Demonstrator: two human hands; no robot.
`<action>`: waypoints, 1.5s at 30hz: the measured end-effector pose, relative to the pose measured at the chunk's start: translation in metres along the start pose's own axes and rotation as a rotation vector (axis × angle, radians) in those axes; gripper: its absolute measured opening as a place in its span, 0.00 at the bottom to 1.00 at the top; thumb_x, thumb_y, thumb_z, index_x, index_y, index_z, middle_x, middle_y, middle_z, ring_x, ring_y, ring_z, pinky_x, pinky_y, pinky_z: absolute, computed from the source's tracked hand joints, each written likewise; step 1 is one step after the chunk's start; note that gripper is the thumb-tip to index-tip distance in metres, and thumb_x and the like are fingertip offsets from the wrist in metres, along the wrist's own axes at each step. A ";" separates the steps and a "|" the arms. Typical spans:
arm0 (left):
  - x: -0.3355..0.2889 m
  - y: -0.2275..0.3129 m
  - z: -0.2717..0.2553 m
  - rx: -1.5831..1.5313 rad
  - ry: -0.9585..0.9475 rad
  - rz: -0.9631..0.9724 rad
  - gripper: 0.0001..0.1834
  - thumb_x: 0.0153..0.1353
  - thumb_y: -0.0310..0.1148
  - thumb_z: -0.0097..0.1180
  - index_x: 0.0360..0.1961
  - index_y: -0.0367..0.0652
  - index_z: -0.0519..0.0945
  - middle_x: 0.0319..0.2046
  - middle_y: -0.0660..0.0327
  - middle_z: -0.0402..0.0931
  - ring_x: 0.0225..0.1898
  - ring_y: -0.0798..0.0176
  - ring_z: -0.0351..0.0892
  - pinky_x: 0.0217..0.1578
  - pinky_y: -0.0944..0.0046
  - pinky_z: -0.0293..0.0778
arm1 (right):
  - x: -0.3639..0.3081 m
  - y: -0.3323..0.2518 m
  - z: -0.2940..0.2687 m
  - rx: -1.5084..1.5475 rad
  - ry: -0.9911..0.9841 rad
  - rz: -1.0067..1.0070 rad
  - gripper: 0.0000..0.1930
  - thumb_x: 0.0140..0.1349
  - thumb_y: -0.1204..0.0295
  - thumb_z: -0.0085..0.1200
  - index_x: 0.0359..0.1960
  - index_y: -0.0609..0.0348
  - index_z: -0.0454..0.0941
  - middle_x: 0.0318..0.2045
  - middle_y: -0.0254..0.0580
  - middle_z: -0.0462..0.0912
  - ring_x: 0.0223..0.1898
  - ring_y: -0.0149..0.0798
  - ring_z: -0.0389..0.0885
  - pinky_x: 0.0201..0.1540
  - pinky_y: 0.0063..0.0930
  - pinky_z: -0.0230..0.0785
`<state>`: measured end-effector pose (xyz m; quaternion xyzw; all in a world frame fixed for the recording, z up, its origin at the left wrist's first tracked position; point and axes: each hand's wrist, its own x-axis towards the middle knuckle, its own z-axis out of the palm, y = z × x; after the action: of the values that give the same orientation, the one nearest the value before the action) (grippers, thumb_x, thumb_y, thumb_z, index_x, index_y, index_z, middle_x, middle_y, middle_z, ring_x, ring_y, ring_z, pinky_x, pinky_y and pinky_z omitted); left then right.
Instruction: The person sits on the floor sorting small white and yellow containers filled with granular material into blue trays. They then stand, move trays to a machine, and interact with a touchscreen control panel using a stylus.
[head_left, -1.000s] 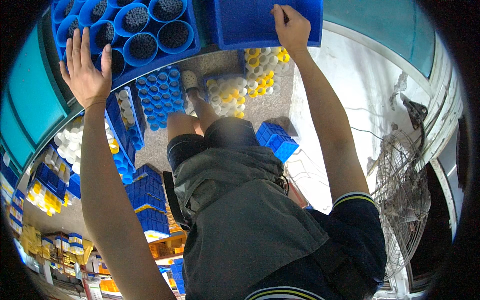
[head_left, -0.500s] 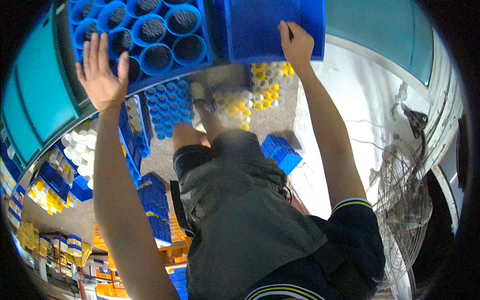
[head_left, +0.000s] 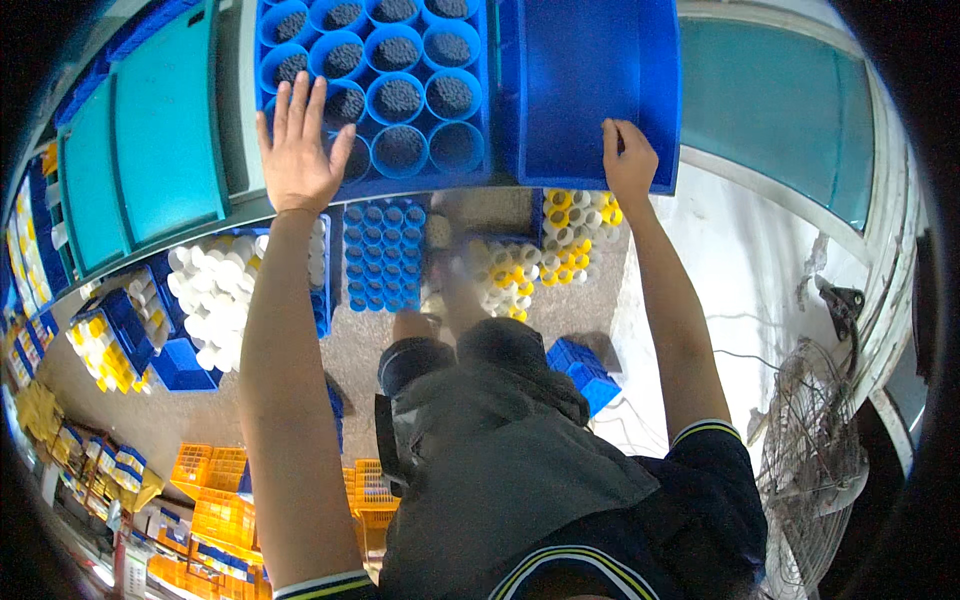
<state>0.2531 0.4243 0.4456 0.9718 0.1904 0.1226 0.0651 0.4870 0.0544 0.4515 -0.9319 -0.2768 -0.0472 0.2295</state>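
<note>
My left hand (head_left: 301, 150) lies flat with its fingers spread, over the front left part of a blue tray (head_left: 489, 100). Tall round blue cups (head_left: 400, 97) stand in rows in that tray, holding dark grey pellets. The palm partly covers one front cup, and the fingertips reach up against the cups behind it. My right hand (head_left: 630, 160) is at the front right of a deep blue bin (head_left: 590, 80), its fingers curled toward the thumb. What those fingers hold, if anything, is hidden. No contents show in the bin.
Teal panels (head_left: 165, 150) flank the trays on the left. On the floor are more blue cups (head_left: 383, 257), yellow and white cups (head_left: 575, 235), a pile of white cups (head_left: 215, 300) and a blue crate (head_left: 583, 375). Orange crates (head_left: 222, 510) stand lower left; a wire fan (head_left: 815, 430) is at right.
The view has shifted, so tray, bin and both hands appear lower and farther right. My left hand stays spread by the cups; my right hand stays curled over the bin.
</note>
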 end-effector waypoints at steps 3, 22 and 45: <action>0.005 0.000 -0.006 -0.009 -0.036 0.018 0.39 0.65 0.56 0.49 0.73 0.52 0.58 0.75 0.61 0.51 0.76 0.53 0.46 0.72 0.39 0.40 | 0.009 -0.055 -0.004 0.182 0.058 -0.054 0.07 0.64 0.69 0.58 0.40 0.56 0.81 0.39 0.46 0.84 0.38 0.47 0.83 0.42 0.37 0.76; 0.046 0.039 -0.017 -0.225 -0.271 -0.400 0.33 0.52 0.15 0.56 0.60 0.54 0.73 0.63 0.38 0.56 0.57 0.27 0.65 0.56 0.44 0.72 | 0.056 -0.249 0.072 0.104 -0.626 0.145 0.41 0.43 0.84 0.67 0.63 0.47 0.67 0.64 0.63 0.56 0.59 0.67 0.70 0.57 0.47 0.73; -0.440 0.052 0.091 -0.569 -0.487 -0.541 0.32 0.49 0.12 0.53 0.56 0.50 0.77 0.63 0.43 0.61 0.58 0.33 0.64 0.57 0.45 0.71 | -0.427 -0.212 0.175 0.144 -0.887 0.459 0.43 0.39 0.83 0.69 0.62 0.49 0.66 0.67 0.64 0.53 0.66 0.69 0.60 0.64 0.50 0.65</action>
<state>-0.0996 0.1995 0.2730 0.8313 0.3749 -0.0831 0.4019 0.0063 0.0801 0.2887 -0.8808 -0.1380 0.4244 0.1580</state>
